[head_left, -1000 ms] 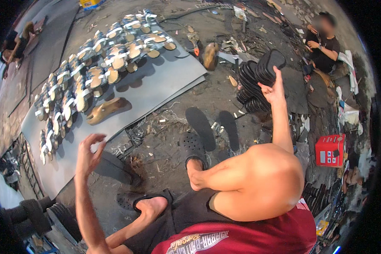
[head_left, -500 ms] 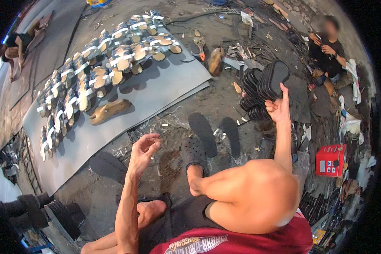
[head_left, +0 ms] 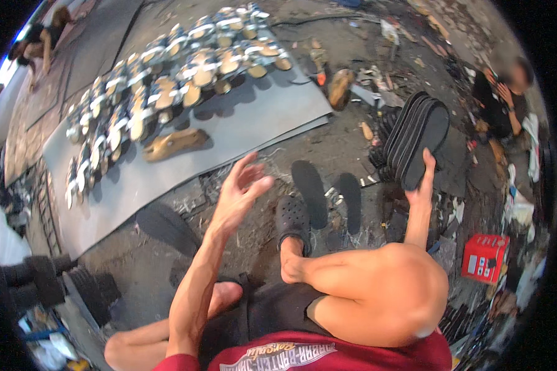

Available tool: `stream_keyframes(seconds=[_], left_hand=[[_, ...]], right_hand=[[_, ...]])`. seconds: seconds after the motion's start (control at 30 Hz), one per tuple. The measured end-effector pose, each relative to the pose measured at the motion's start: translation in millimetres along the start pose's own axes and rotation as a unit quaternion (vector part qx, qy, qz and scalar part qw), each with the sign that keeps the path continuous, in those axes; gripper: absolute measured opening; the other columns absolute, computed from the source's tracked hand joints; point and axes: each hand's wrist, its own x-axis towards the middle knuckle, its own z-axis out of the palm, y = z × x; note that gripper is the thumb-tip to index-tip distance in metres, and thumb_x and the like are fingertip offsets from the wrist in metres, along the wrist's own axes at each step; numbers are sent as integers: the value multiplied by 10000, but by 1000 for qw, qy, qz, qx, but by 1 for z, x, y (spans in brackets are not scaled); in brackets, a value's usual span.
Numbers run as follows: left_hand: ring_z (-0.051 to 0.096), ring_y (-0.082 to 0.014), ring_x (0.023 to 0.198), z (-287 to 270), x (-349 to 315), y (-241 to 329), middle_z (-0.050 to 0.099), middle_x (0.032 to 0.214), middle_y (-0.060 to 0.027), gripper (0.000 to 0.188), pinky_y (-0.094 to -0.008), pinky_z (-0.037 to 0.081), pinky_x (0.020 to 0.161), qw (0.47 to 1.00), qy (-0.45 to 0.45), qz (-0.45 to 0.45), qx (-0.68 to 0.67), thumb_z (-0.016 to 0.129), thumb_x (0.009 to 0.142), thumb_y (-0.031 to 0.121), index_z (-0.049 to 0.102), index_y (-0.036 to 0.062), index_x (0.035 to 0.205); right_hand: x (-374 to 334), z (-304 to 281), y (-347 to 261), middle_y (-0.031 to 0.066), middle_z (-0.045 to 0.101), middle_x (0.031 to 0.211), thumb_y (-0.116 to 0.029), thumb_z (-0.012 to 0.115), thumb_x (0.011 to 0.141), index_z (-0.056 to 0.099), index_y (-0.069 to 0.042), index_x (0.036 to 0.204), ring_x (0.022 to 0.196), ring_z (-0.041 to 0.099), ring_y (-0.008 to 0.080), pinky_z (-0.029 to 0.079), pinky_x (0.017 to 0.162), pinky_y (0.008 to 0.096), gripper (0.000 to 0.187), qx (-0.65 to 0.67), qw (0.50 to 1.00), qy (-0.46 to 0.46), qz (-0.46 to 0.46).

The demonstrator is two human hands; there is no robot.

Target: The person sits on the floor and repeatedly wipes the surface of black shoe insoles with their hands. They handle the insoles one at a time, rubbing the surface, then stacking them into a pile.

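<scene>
My right hand (head_left: 421, 183) grips the near end of a stack of black shoe soles (head_left: 422, 127), thumb up along the outer one. The stack is tilted on its edge, and most of the fingers are hidden behind it. My left hand (head_left: 244, 188) hovers over the ground, its fingers apart and nothing in them. Between the hands, a single black sole (head_left: 309, 188) and a narrower dark sole (head_left: 350, 201) lie flat, beyond and beside the grey clog (head_left: 291, 217) on my foot. Another dark sole (head_left: 163, 226) rests to the left of my left forearm.
Rows of sandals (head_left: 167, 93) on wooden lasts cover a grey sheet (head_left: 254, 127) ahead. One bare wooden last (head_left: 176, 146) lies on it; another wooden last (head_left: 341, 89) stands beyond. A red box (head_left: 484, 258) is at right. A seated person (head_left: 500, 102) and another person (head_left: 43, 40) are farther off.
My right hand has closed around the stack of soles and tipped it. My left hand has moved forward and right, fingers spreading. The view has shifted slightly.
</scene>
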Motion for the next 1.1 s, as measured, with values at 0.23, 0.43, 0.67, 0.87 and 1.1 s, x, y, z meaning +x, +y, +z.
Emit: stream_keyframes(seconds=[0.23,0.43,0.67,0.87,1.1], left_hand=[[481,-437,1542,44,6,18,421,1649,-387,1528,-526,409,1275,998,60,29,22,1036,708,516,65,-50,1741],[523,-500,1378,-17,-44,-27,482,1467,-324,1336,-555,469,1185,887,293,23,356,999,676,331,212,-1,1703],[463,-510,1408,-5,-77,-116,449,1519,-333,1405,-587,340,1216,795,266,58,543,970,612,273,199,108,1776],[417,-508,1421,-3,-93,-135,413,1545,-340,1444,-594,338,1211,831,321,189,413,974,628,300,119,-23,1747],[317,-432,1554,-8,-104,-187,332,1626,-260,1428,-588,255,1289,777,245,280,508,946,690,611,155,10,1716]], right_hand=[[-63,132,168,176,600,1564,-424,869,902,436,-3,1658,1423,595,322,479,1223,463,968,-60,952,-258,153],[-38,153,235,114,711,1373,-478,826,1003,634,-48,1489,1236,667,217,542,1090,408,677,-336,864,-361,100],[26,129,210,-40,498,849,-406,474,1211,758,-50,1266,732,483,65,430,635,284,459,-459,847,-269,-10],[-8,225,160,182,644,1182,-420,572,1162,719,-73,1412,1019,671,306,553,942,380,452,-468,803,-318,-185],[-73,286,164,223,557,1350,-443,490,1169,610,-174,1583,1216,560,429,469,1083,553,508,-493,693,-427,-306]])
